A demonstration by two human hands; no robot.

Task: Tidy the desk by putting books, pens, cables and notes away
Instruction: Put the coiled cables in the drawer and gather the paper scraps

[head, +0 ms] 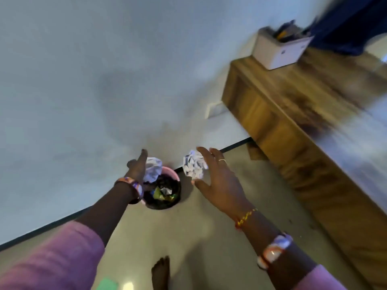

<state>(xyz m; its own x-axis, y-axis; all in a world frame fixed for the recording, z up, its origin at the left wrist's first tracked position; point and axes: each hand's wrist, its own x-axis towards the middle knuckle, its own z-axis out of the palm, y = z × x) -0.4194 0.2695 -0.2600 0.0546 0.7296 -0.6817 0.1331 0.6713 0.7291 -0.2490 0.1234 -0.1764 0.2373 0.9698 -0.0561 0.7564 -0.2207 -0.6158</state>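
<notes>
My left hand (137, 167) is stretched out with straight fingers above a pink-rimmed waste bin (175, 175) on the floor. A crumpled white paper ball (154, 169) lies against its palm side, right over the bin's mouth. My right hand (217, 181) is spread wide, fingers straight, a little to the right of the bin. A second crumpled paper ball (193, 166) sits between its thumb and fingertips; I cannot tell whether it touches them. The bin holds dark rubbish and wrappers.
A wooden desk (293, 105) runs along the right, with a white box of pens (278, 50) at its far end and a blue curtain (351, 21) behind. The bin stands against a pale wall. My bare foot (161, 273) and a green scrap (107, 284) are on the floor.
</notes>
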